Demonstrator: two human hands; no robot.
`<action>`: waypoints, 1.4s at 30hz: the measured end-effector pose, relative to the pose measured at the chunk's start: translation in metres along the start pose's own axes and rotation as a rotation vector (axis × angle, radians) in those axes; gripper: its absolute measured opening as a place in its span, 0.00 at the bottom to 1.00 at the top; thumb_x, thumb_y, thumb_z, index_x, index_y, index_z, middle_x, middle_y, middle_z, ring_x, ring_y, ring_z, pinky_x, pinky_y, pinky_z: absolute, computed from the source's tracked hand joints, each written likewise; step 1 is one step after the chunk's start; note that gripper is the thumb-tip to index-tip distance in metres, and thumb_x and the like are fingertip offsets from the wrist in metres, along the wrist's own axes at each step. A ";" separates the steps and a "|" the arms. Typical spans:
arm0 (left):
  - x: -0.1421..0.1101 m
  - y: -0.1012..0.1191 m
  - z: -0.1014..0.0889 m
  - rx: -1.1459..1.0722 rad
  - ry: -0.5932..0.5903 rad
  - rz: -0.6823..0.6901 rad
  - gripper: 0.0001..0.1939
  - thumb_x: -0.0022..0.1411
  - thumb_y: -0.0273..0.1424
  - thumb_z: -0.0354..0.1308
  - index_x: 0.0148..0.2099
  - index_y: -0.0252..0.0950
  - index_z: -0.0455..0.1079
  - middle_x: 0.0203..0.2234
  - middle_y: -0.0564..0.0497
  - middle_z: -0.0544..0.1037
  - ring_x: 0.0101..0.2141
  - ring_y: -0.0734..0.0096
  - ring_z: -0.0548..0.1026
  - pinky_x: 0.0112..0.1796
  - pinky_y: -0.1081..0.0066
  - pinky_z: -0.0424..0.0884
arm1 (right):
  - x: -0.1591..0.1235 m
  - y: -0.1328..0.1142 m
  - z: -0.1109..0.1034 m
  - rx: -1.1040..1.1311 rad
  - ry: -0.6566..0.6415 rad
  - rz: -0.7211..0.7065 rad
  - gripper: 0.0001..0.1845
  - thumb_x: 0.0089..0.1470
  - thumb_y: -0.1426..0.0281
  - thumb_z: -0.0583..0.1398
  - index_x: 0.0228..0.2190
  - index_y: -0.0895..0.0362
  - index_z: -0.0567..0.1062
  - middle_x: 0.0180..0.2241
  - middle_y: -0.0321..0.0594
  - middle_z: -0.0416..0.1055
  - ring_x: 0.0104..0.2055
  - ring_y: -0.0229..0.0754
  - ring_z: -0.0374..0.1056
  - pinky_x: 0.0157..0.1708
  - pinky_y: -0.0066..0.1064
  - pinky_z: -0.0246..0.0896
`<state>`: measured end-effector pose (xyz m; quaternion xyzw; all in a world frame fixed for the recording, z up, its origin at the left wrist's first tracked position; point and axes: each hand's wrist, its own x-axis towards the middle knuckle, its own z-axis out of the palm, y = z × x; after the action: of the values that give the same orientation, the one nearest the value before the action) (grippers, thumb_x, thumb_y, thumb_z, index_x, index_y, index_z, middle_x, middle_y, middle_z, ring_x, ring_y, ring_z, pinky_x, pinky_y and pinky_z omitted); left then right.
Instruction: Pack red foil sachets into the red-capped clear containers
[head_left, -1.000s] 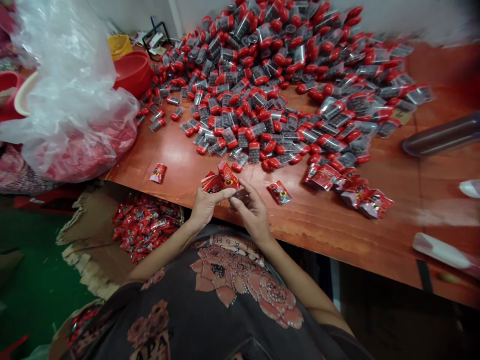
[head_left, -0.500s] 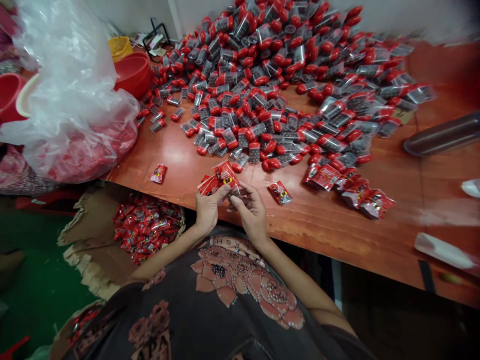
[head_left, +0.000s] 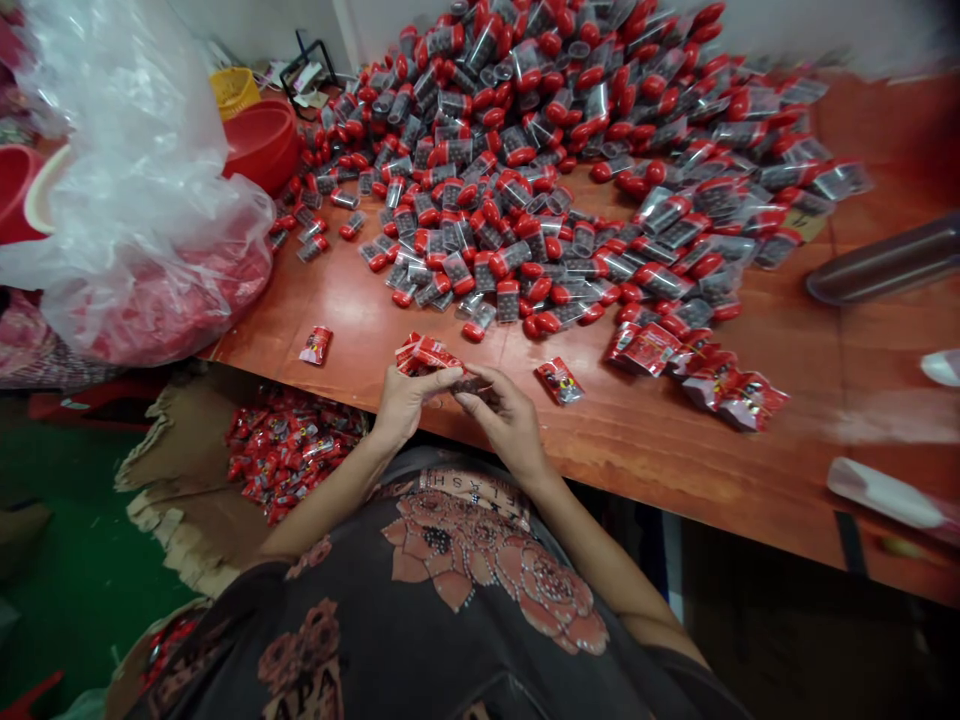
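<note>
Here's the whole long table (head_left: pixel 645 470), orange-red wood, and beyond the person's hands rises a huge heap of clear tubs with red caps (head_left: pixel 480 170), dark contents showing through. Off to the left of the hands sits a big clear plastic bag (head_left: pixel 142 200) with red packets inside, and past it a red basin (head_left: pixel 262 145) and a yellow basket (head_left: pixel 234 92). Down below the left hand, off the table edge, a torn cardboard box (head_left: pixel 187 480) brims with red sachets (head_left: pixel 289 450). To the far right of the hands, a dark tube (head_left: pixel 885 262) lies on the wood, and nearer in, a loose cluster of red sachets (head_left: pixel 697 375) sits by the heap. One lone sachet (head_left: pixel 316 345) lies left of the left hand, another (head_left: pixel 559 381) just right of the right hand. Now the hands: the left hand (head_left: pixel 405 405) is closed around a bunch of red foil sachets (head_left: pixel 424 353), just above its thumb. The right hand (head_left: pixel 506 420) pinches a small dark item (head_left: pixel 471 385), too small to make out, right against the left hand's fingertips.
</note>
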<state>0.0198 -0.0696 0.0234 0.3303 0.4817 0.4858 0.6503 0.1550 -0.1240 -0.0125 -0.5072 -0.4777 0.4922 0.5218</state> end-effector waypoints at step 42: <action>0.001 -0.013 0.005 0.005 -0.042 -0.025 0.17 0.41 0.31 0.75 0.35 0.35 0.77 0.30 0.50 0.81 0.30 0.70 0.77 0.34 0.69 0.75 | 0.006 0.000 0.007 0.126 0.203 0.067 0.14 0.54 0.62 0.63 0.44 0.48 0.77 0.35 0.36 0.68 0.31 0.36 0.70 0.28 0.32 0.75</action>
<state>0.0283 -0.0725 0.0133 0.3360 0.4733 0.4693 0.6654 0.1485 -0.1179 -0.0118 -0.5362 -0.3734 0.4847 0.5815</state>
